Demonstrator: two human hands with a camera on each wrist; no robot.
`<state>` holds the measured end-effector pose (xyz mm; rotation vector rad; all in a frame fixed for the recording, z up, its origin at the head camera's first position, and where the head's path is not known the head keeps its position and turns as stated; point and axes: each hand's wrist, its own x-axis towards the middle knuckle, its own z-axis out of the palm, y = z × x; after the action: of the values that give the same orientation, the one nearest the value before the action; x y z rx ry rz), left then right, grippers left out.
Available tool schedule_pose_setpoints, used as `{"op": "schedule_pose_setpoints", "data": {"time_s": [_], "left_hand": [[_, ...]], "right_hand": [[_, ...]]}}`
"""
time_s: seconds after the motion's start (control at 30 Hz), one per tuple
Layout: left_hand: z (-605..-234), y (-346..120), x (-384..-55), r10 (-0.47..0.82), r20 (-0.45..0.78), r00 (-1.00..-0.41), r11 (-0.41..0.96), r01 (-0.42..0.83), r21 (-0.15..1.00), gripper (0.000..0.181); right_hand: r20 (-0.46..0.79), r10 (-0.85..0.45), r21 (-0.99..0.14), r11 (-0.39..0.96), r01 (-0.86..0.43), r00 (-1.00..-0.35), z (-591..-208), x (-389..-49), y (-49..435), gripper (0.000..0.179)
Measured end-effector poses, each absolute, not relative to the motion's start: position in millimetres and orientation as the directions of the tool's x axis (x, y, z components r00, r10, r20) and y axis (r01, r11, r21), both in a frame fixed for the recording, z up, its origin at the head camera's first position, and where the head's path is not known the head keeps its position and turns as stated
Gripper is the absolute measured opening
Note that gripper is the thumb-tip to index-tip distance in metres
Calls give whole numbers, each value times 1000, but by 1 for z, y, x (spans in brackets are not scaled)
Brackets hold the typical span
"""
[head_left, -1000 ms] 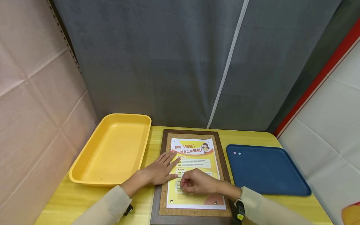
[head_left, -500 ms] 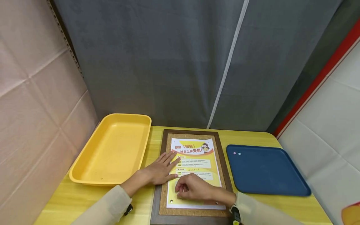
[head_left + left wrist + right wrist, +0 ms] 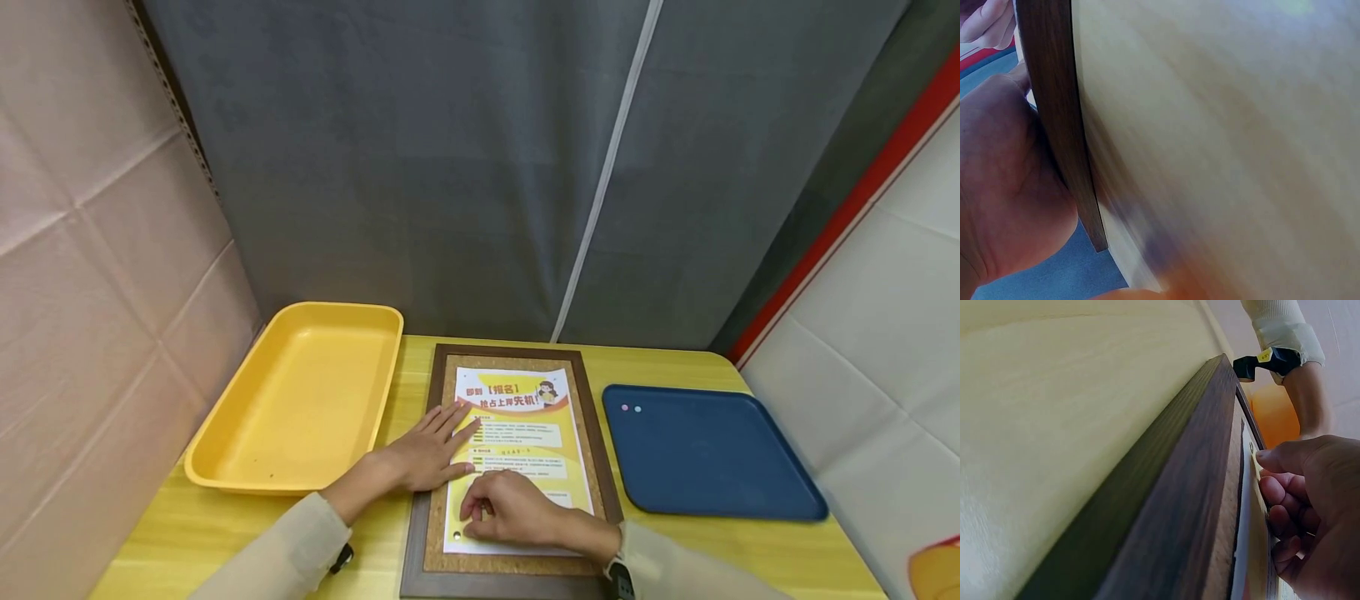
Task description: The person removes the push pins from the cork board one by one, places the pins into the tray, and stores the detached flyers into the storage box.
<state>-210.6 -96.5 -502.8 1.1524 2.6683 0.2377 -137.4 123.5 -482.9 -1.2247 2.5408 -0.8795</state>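
Observation:
A yellow printed poster (image 3: 521,437) lies on a brown-framed cork board (image 3: 510,363) at the table's middle. My left hand (image 3: 431,452) rests flat on the poster's left side, fingers spread, its heel over the frame's edge. My right hand (image 3: 510,507) hovers low over the poster's lower part, fingers loosely curled, the thumb apart from the index finger. Nothing shows between them. A small shiny round thing, apparently a thumbtack (image 3: 457,535), sits at the poster's lower left corner, close to the right fingertips. The right hand and forearm hide the lower right corner.
On the left stands a deep yellow tray (image 3: 392,375). A flat blue tray (image 3: 712,454) lies on the right, with one pink and one pale small round piece (image 3: 638,409) near its far left corner. A grey curtain (image 3: 420,167) closes off the back.
My right hand has moved down and left across the poster towards the lower left corner, covering the shiny round thing at the lower right. My left hand has stayed in place.

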Motion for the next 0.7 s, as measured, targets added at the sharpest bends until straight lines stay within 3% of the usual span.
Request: {"op": "schedule_pose_setpoints", "data": {"time_s": [0.7], "left_hand": [[-501,-96,-209,722,-154,-675,690,686,229,76]], "right_hand": [[30,-725,-591,543,-597,-689,-482,-133,114,8]]}}
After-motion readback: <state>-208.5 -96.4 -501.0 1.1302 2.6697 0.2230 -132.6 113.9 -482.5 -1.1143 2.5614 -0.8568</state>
